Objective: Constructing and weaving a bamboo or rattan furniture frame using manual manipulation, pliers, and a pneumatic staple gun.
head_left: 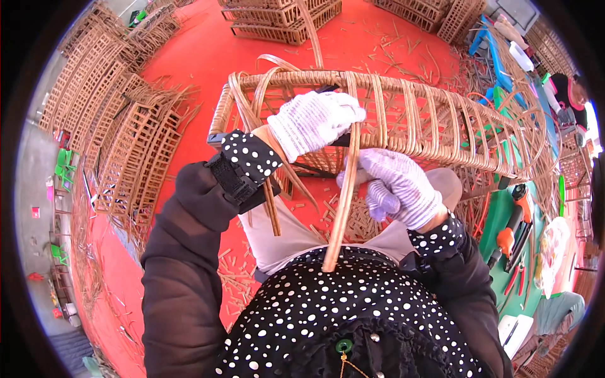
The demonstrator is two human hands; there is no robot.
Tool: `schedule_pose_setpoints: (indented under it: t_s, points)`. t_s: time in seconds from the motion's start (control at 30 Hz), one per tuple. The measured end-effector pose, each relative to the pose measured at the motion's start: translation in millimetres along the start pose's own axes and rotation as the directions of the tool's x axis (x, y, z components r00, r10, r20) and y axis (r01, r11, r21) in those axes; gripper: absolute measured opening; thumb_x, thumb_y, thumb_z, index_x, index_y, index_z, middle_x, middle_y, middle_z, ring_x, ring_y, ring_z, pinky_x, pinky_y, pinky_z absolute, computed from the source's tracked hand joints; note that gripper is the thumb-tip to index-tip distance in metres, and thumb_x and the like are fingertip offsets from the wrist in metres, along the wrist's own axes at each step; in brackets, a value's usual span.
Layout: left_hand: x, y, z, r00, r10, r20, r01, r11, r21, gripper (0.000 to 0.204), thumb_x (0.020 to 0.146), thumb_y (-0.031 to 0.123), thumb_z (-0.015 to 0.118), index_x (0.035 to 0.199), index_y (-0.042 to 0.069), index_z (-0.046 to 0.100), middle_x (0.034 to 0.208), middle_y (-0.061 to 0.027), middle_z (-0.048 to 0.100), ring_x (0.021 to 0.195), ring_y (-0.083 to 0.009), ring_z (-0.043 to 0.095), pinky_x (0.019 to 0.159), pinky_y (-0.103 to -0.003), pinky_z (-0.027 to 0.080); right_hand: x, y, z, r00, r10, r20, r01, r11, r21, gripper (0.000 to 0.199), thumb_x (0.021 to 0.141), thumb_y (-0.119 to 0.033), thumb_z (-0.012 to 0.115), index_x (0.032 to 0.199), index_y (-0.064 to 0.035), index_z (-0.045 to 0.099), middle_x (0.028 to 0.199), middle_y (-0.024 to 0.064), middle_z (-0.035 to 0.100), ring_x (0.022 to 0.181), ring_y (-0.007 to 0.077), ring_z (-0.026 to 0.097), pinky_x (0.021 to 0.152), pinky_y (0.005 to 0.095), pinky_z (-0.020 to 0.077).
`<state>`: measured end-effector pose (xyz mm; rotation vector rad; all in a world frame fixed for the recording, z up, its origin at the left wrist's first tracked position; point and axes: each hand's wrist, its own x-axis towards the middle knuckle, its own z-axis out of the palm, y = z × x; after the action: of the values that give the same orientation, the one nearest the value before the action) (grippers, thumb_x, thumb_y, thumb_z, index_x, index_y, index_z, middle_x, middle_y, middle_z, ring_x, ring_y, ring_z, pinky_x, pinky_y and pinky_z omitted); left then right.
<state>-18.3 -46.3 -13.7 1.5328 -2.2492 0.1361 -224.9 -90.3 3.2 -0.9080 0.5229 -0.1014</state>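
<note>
A long basket frame [409,126] of brown rattan, with a wrapped rim and flat strips across it, lies in front of me. My left hand [315,123], in a white and purple striped glove, is closed at the near left part of the frame. Its fingers press on a flat rattan strip [342,217] that hangs down toward my lap. Just below, my gloved right hand [400,189] has curled fingers around that strip, with one fingertip showing on its left side. Loose strip ends [271,211] dangle under my left wrist. The left palm is hidden.
Stacks of woven rattan panels [126,138] stand at the left, and more [283,22] at the back. Cut scraps litter the red floor [201,57]. On the right, a green table [513,283] holds an orange-and-black tool [520,208] and red-handled pliers [515,280]. Another person [567,97] is at far right.
</note>
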Motion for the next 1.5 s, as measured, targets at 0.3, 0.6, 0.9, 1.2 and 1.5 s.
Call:
schedule_pose_setpoints:
  t_s: [0.3,0.6,0.9,1.2,1.5]
  points:
    - [28,-21,-21,0.975,-0.22,0.03,0.22,0.938,-0.268,0.02,0.079,0.008,0.056,0.098,0.006,0.062,0.092,-0.0092,0.064,0.088,-0.0228,0.06,0.08,-0.032,0.047,19,15,-8,0.98,-0.044,0.195,-0.035,0.922,0.387,0.034,0.094,-0.024,0.039,0.106,0.0054,0.049,0.091,0.0176,0.064,0.055,0.0195,0.061,0.051,0.0324,0.0531]
    - [62,-59,-7,0.938,-0.344,0.05,0.348,0.93,-0.123,0.028,0.082,0.011,0.052,0.109,0.005,0.056,0.101,-0.0123,0.062,0.095,-0.0252,0.059,0.085,-0.034,0.046,5,10,-3,0.928,-0.356,0.106,0.336,0.926,0.169,0.025,0.093,-0.019,0.046,0.104,0.002,0.053,0.087,0.012,0.063,0.065,0.0179,0.062,0.063,0.0284,0.0521]
    - [77,-60,11,0.923,-0.385,-0.013,0.291,0.719,-0.632,0.03,0.085,0.004,0.05,0.114,-0.001,0.055,0.112,-0.0089,0.06,0.106,-0.0156,0.055,0.092,-0.026,0.042,10,18,6,0.884,-0.464,0.052,0.466,0.884,-0.038,0.023,0.092,-0.015,0.048,0.105,0.0032,0.054,0.092,0.012,0.062,0.079,0.02,0.064,0.074,0.0318,0.0521]
    - [10,-38,-13,0.714,-0.535,0.452,0.696,0.61,-0.379,0.024,0.086,0.017,0.053,0.102,0.002,0.06,0.081,-0.0023,0.06,0.07,-0.0093,0.056,0.062,-0.024,0.048,17,41,4,0.941,-0.327,0.088,0.335,0.937,-0.099,0.023,0.092,-0.014,0.049,0.102,0.0045,0.057,0.089,0.0116,0.063,0.077,0.0194,0.064,0.069,0.0294,0.0533]
    - [2,-27,-21,0.697,-0.49,0.523,0.68,0.682,-0.267,0.039,0.088,0.039,0.047,0.085,0.005,0.065,0.067,-0.0058,0.062,0.067,-0.0144,0.059,0.064,-0.028,0.046,15,68,-13,0.96,-0.266,0.085,0.276,0.951,-0.139,0.021,0.091,-0.012,0.049,0.099,0.0053,0.057,0.088,0.0114,0.062,0.076,0.0182,0.064,0.068,0.027,0.0531]
